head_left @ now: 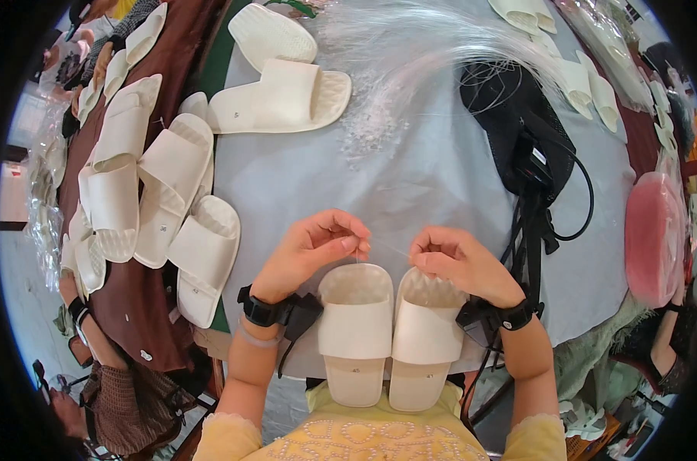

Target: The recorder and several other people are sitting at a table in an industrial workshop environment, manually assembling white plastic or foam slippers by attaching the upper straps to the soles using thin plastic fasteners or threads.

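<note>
Head view: cream slipper pair side by side at near edge of grey-covered table, toes far. Fine clear thread stretched between hands by toe ends. Left hand pinching thread, thumb to fingers; right hand pinching it too, fingers curled. Far: loose clear strands. Far right: black pouch. Left: piled slippers on brown cloth.

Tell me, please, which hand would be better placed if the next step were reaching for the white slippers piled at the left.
Probably the left hand: it is nearer the piled white slippers, while the right hand is farther away. Both hands look pinched, so their grip decides nothing.
</note>
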The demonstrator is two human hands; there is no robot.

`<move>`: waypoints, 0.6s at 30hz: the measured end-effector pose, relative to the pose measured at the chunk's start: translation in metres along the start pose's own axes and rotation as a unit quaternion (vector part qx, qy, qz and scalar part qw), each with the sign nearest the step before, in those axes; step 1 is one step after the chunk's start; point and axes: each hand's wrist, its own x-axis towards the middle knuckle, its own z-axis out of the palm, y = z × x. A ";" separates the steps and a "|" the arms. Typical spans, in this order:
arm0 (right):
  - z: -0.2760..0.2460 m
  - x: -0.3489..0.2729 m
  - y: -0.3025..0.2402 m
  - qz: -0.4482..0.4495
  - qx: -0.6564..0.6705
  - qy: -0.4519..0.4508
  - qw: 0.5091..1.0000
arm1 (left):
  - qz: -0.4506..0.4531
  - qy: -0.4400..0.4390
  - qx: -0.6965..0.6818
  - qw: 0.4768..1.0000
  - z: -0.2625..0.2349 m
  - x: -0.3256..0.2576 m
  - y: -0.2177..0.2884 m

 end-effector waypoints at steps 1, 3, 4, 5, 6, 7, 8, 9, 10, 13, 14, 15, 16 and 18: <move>-0.001 -0.002 0.001 0.005 -0.002 -0.009 1.000 | -0.017 -0.002 0.010 1.000 0.004 -0.002 0.005; 0.001 -0.002 0.002 0.006 -0.004 -0.022 1.000 | -0.032 0.000 0.023 0.999 0.005 -0.004 0.007; 0.003 -0.002 0.003 -0.002 -0.005 -0.017 1.000 | -0.015 -0.018 0.037 0.999 0.003 -0.005 0.003; 0.004 -0.003 0.003 -0.009 -0.006 -0.011 1.000 | 0.000 -0.036 0.049 0.998 0.003 -0.006 0.001; 0.006 -0.003 0.003 -0.010 -0.007 -0.013 1.000 | 0.002 -0.034 0.049 0.998 0.005 -0.006 0.000; 0.007 -0.003 0.002 -0.011 -0.023 -0.006 1.000 | 0.020 -0.038 0.076 0.996 0.007 -0.006 0.000; 0.008 -0.003 0.000 -0.011 -0.039 0.002 0.999 | 0.037 -0.044 0.103 0.993 0.010 -0.006 0.001; 0.009 -0.004 -0.001 -0.011 -0.039 0.002 0.999 | 0.037 -0.043 0.102 0.993 0.012 -0.008 0.001; 0.009 -0.004 -0.002 -0.035 -0.076 0.000 0.996 | 0.053 -0.030 0.110 0.992 0.014 -0.009 0.000; 0.010 -0.006 -0.005 -0.046 -0.113 -0.004 0.993 | 0.084 -0.043 0.200 0.975 0.015 -0.012 0.007; 0.011 -0.006 -0.005 -0.033 -0.112 -0.006 0.993 | 0.098 -0.069 0.282 0.952 0.015 -0.013 0.010; 0.010 -0.006 -0.005 -0.033 -0.113 -0.006 0.993 | 0.098 -0.069 0.282 0.952 0.017 -0.013 0.011; 0.010 -0.006 -0.005 -0.039 -0.117 0.001 0.992 | 0.104 -0.067 0.288 0.950 0.019 -0.013 0.011; 0.011 -0.006 -0.006 -0.045 -0.122 0.008 0.992 | 0.110 -0.066 0.294 0.947 0.020 -0.014 0.011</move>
